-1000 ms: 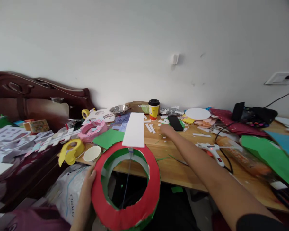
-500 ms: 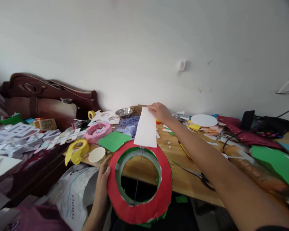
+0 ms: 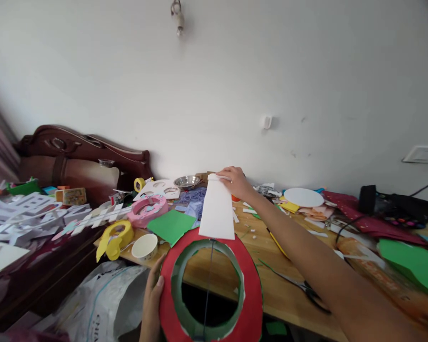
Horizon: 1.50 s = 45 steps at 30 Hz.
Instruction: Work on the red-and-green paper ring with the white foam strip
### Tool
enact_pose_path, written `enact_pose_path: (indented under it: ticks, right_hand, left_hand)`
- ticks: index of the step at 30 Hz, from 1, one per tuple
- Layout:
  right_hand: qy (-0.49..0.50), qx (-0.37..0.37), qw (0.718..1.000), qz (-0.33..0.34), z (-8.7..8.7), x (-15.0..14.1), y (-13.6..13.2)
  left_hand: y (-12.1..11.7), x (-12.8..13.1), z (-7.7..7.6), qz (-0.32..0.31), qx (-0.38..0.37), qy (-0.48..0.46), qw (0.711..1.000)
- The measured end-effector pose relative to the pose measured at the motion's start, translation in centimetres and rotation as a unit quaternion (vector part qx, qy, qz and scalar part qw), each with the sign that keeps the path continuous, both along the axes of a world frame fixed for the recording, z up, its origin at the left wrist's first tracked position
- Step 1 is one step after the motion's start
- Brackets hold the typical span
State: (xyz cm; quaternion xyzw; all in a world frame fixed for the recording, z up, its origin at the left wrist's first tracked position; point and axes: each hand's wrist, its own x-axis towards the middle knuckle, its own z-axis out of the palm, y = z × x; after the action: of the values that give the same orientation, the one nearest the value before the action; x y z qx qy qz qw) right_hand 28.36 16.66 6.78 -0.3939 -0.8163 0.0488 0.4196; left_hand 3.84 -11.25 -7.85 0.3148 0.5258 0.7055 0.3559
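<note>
A ring covered in red and green paper [image 3: 251, 294] is held upright in front of me, with a thin dark string or rod crossing its opening. My left hand [image 3: 152, 294] grips the ring's left edge, thumb on the red face. Above it, a long white tapered strip [image 3: 217, 211] overlaps the ring's top. My right hand [image 3: 235, 181] reaches forward and pinches the strip's narrow far end, where a folded edge shows. A green paper sheet [image 3: 171, 225] and a white paper cup [image 3: 144, 246] lie left of the ring.
Scissors [image 3: 306, 288] and a yellow utility knife [image 3: 277, 243] lie on the wooden table [image 3: 285, 299] under my right arm. Yellow tape [image 3: 114, 237], a pink ring [image 3: 148, 209], a steel bowl [image 3: 187, 182] and a white disc [image 3: 304, 197] surround the work. A plastic bag [image 3: 103, 299] hangs lower left.
The view has tilted upward, so everything sits lower and a bulb on the wall shows. Both hands keep their hold on the ring and strip; the fingers on the far end have shifted slightly.
</note>
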Motion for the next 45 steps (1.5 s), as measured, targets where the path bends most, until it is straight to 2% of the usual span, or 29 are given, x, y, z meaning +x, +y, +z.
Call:
enact_pose_path:
  ticks: [6,11,15,20,23,28,34,39,42,45]
  right_hand:
    - [0.125,-0.094,0.988,0.016,1.6,-0.2,-0.5]
    - [0.167,-0.151,0.973,0.05,2.6,0.3,-2.5]
    - [0.177,-0.176,0.967,0.056,2.9,0.5,-3.3]
    - [0.209,-0.187,0.958,0.059,2.6,0.8,-2.9]
    - [0.246,-0.214,0.942,0.075,2.5,0.9,-2.9]
    - [0.316,-0.288,0.897,0.114,3.1,0.8,-3.3]
    - [0.375,-0.327,0.852,0.161,4.7,1.1,-3.6]
    - [0.392,-0.329,0.836,0.199,6.8,1.2,-6.0]
    - [0.379,-0.322,0.837,0.229,8.4,1.3,-8.2]
    - [0.355,-0.29,0.859,0.229,9.9,1.4,-9.8]
  left_hand:
    - [-0.8,0.2,0.5,0.002,0.031,0.002,1.0]
    - [-0.5,-1.0,-0.5,-0.007,0.034,0.007,0.999]
    - [-0.3,-1.7,-1.3,-0.01,0.037,0.01,0.999]
    - [-0.3,-1.9,-1.4,-0.009,0.033,0.004,0.999]
    - [-0.4,-1.7,-1.2,-0.002,0.025,-0.005,1.0]
    - [-1.3,-0.3,-0.1,0.002,0.026,-0.003,1.0]
    - [-2.0,0.8,0.9,0.012,0.019,0.007,1.0]
    - [-1.8,1.2,-0.4,0.049,0.046,0.027,0.997]
    - [-1.7,1.5,-1.2,0.069,0.068,0.008,0.995]
    - [-2.0,1.6,-1.3,0.063,0.103,-0.037,0.992]
